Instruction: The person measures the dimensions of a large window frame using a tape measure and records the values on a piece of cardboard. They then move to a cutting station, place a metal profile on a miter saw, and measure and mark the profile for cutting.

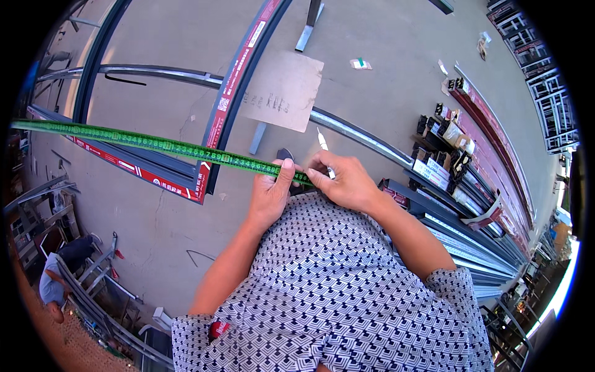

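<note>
A green tape measure blade (167, 147) stretches from the far left, across the corner of a metal frame, to my two hands in front of my body. My left hand (273, 188) is closed on the blade with the thumb on top. Pinching the blade's near end, my right hand (344, 180) also keeps a white pen (322, 139) between its fingers, tip pointing away from me. The frame's dark bars (238, 77) carry red printed film. Whether the tape's case sits under my fingers is hidden.
A cardboard sheet (285, 90) lies beyond my hands on a metal bar (359, 136). Bundled profiles (462, 161) are stacked at right, with white frames (545, 102) behind. At lower left another person (56, 279) bends beside metal frames.
</note>
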Available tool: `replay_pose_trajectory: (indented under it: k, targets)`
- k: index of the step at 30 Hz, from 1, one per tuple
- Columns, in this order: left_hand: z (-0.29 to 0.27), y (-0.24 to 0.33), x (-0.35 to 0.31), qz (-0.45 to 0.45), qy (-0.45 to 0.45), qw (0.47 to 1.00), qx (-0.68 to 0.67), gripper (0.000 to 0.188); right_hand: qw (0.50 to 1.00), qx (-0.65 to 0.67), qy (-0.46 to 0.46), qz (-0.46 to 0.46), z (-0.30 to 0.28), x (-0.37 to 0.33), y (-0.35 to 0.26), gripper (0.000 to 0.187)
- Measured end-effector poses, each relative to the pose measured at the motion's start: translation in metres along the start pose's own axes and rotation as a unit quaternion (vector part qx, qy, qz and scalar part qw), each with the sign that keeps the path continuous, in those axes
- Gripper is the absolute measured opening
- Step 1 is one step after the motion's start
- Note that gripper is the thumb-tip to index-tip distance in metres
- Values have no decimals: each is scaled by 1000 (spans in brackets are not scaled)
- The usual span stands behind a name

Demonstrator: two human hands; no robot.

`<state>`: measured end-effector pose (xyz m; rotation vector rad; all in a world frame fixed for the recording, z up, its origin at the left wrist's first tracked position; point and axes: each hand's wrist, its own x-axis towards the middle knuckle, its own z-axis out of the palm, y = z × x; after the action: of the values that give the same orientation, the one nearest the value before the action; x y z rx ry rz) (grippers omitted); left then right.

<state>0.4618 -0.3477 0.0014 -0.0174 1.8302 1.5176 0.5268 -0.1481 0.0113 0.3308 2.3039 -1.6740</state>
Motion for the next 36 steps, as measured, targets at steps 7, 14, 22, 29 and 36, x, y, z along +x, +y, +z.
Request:
replay_pose_trajectory:
  k: [7, 14, 22, 29, 36]
  targets:
    - [-23, -9, 13, 46, 41, 998, 7, 41, 990, 0, 53, -132, -26, 26, -11, 21]
    - [-3, -13, 15, 7, 123, 992, 5, 43, 977, 86, -15, -192, -64, 71, -3, 35]
    - [57, -39, 20, -5, 193, 980, -47, 40, 976, 164, -44, -136, -60, 124, 32, 29]
    - [88, -48, 28, -7, 207, 977, -51, 40, 970, 144, -25, -195, -50, 154, 57, 13]
    - [100, -56, 33, -9, 214, 974, -80, 41, 973, 108, -43, -201, -50, 163, 64, 14]
